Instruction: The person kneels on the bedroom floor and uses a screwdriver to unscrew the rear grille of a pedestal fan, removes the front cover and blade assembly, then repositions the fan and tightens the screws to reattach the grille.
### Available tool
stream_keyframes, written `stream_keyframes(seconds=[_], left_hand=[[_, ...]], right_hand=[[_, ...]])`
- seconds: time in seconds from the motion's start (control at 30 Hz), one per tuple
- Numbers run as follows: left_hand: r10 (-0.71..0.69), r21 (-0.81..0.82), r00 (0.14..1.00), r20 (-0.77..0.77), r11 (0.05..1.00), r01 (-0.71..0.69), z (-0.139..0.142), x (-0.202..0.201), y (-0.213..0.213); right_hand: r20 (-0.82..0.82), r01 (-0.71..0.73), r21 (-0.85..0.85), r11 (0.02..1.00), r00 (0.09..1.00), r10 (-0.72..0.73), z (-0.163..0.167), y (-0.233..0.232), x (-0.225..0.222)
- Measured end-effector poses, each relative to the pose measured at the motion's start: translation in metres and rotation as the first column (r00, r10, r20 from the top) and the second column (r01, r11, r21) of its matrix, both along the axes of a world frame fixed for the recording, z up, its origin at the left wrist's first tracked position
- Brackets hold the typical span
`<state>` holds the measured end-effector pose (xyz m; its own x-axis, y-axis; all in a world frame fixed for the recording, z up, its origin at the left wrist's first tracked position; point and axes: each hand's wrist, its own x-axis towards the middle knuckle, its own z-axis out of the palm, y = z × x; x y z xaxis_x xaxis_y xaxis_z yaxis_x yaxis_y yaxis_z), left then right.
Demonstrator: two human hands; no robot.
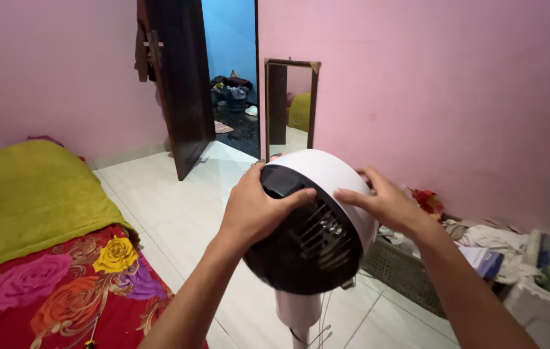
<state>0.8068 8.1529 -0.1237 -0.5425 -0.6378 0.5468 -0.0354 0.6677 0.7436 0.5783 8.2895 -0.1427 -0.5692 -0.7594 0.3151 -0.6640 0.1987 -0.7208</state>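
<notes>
A round fan head [314, 220] with a white shell and a black slatted back stands on a white pole [297, 313] in front of me. My left hand [255, 207] grips the upper left of the fan head, its thumb lying across the black back. My right hand [388, 201] rests on the upper right of the shell, fingers spread along the rim. A thin cable hangs beside the pole near the floor.
A mattress with a green blanket [29, 194] and a red flowered sheet [62, 284] lies at the left. A framed mirror [291, 106] leans on the pink wall beside an open dark door [181, 84]. A grey basket [404, 271] and piled clothes [501, 242] sit at the right.
</notes>
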Motion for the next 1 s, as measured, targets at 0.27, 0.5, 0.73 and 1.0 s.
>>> stream_keyframes(seconds=[0.27,0.5,0.73,1.0], left_hand=[[-0.042,-0.172,0.993,-0.111,0.985,0.023,-0.016,-0.036,-0.005],[-0.061,-0.205,0.998,0.009,0.977,0.062,-0.013,-0.044,-0.011],[-0.112,-0.207,0.994,0.001,0.972,0.109,-0.012,-0.041,-0.017],[-0.292,-0.230,0.946,-0.143,0.939,0.256,-0.028,-0.036,-0.031]], right_hand=[[-0.226,-0.146,0.055,0.988,0.962,0.155,0.063,0.000,0.012],[-0.271,-0.123,0.201,0.972,0.946,0.176,0.079,0.004,-0.001],[-0.193,-0.190,0.142,0.971,0.957,0.216,0.065,-0.005,-0.011],[0.633,-0.490,-0.193,0.850,0.599,0.490,0.030,-0.020,-0.022]])
